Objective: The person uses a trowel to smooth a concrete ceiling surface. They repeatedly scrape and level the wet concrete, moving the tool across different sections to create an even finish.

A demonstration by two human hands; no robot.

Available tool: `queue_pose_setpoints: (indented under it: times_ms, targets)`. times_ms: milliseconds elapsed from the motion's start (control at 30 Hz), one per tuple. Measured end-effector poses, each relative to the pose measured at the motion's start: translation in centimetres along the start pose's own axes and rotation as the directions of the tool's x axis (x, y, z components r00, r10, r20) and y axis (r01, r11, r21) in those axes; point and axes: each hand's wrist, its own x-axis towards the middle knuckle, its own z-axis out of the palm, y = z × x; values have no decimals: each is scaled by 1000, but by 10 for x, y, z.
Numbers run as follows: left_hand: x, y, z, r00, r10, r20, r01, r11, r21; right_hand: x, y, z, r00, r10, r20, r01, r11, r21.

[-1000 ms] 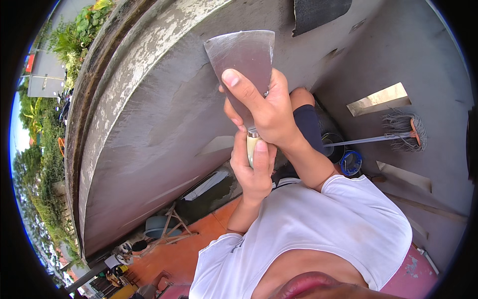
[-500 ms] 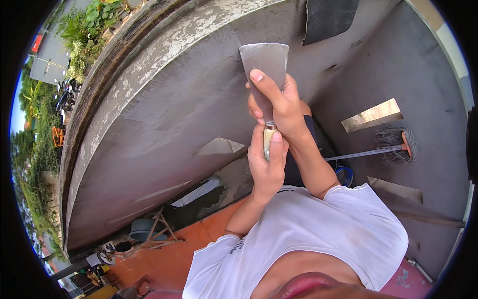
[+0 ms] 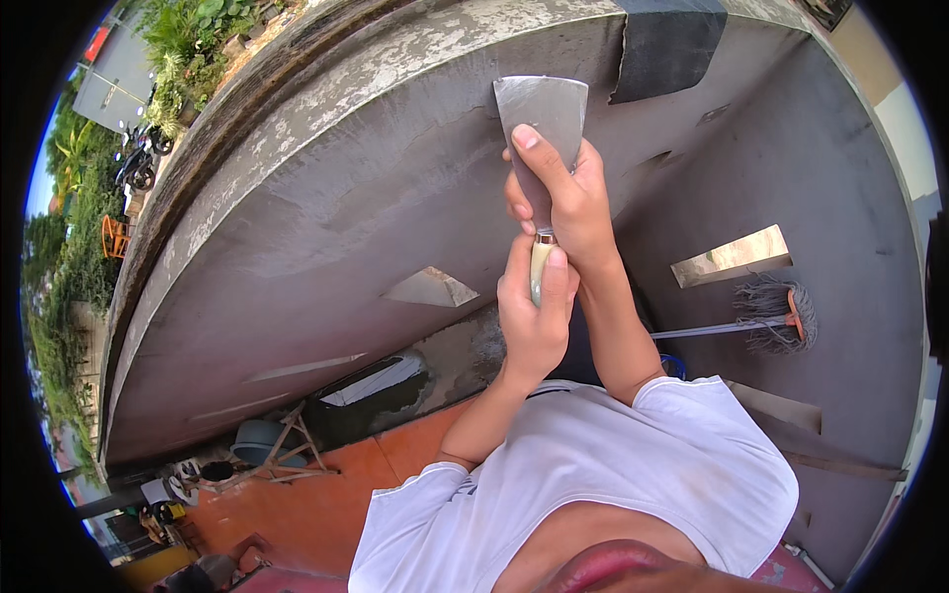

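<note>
I hold a metal putty knife (image 3: 547, 104) upright in front of me, against the backdrop of a grey plastered wall (image 3: 287, 237). My right hand (image 3: 583, 203) is closed round the lower part of the steel blade, its thumb pressed on the blade's face. Just below it, my left hand (image 3: 534, 311) wraps round the pale handle, with the thumb lying along it. The blade's top edge is near a dark sheet (image 3: 672, 49) on the wall's upper rim; I cannot tell whether it touches the wall.
A mop (image 3: 776, 316) stands at the right by a side wall (image 3: 840, 188) with slot openings (image 3: 730, 255). Lower left are a grey-blue basin (image 3: 255, 445), a wooden stand (image 3: 297, 455) and an orange floor (image 3: 346, 504). Plants (image 3: 188, 40) and motorbikes (image 3: 143, 158) lie beyond the wall.
The putty knife and both hands have shifted right in the picture, with the same grip. The view has moved, showing more of the dark sheet and the wall's top edge at right.
</note>
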Motion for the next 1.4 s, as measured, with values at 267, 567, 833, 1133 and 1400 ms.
queue_pose_setpoints:
  times_ms: [267, 567, 833, 1133, 1400]
  targets:
    - [22, 22, 2, 999, 51, -5, -51, 998, -46, 11, -25, 14, 995, -35, 92, 33, 999, 23]
    - [9, 6, 3, 1000, 14, 7, -14, 1000, -8, 6, -19, 3, 999, -2, 46, 0, 999, 37]
    - [6, -4, -6, 1000, -1, 5, 1, 1000, -26, 1, -4, 3, 1000, -10, 10, 9, 999, 51]
    - [-4, -16, -10, 998, -49, 36, 51, 997, -55, -4, 13, -8, 999, 35, 7, -36, 999, 32]
    - [10, -10, -20, 996, -42, 73, 43, 999, -13, -1, 5, 0, 1000, 7, -18, -6, 997, 80]
